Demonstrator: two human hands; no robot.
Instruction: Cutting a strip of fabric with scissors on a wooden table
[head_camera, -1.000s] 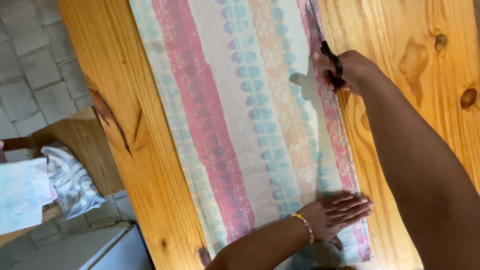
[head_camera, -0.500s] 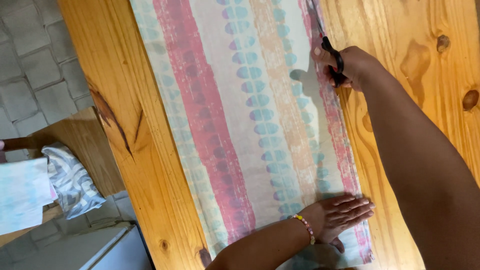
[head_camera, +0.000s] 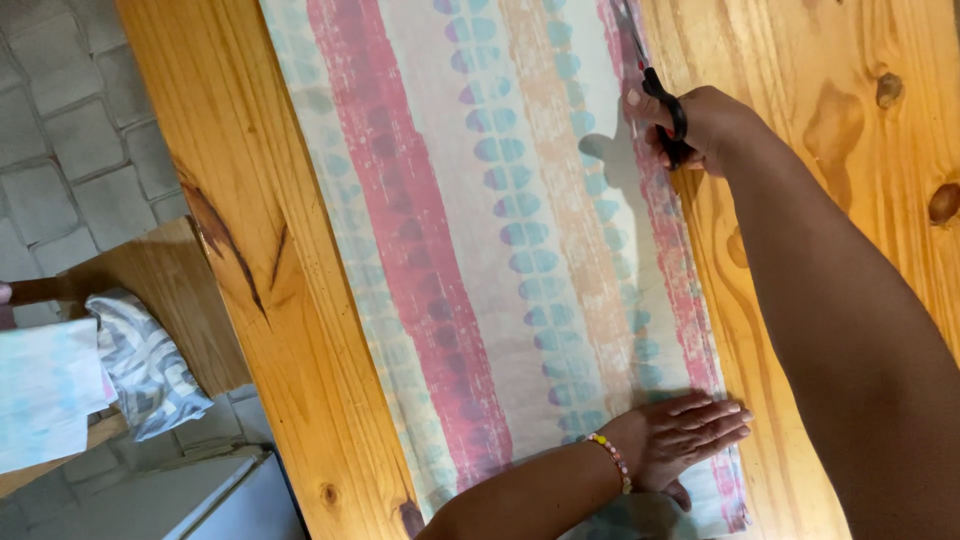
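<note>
Folded patterned cloths (head_camera: 120, 370) sit on a bench at far left. Striped fabric (head_camera: 480, 250) lies smooth down the knotty pine table (head_camera: 250, 250). Your left hand (head_camera: 685, 435) presses it flat, fingers straight together. Your right hand (head_camera: 700, 125) grips black scissors (head_camera: 660, 95) at the fabric's right edge.

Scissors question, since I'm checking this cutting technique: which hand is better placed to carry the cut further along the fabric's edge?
The right hand. It already holds the black scissors at the striped fabric edge, while the left hand lies flat, pinning the cloth to the wooden table.
</note>
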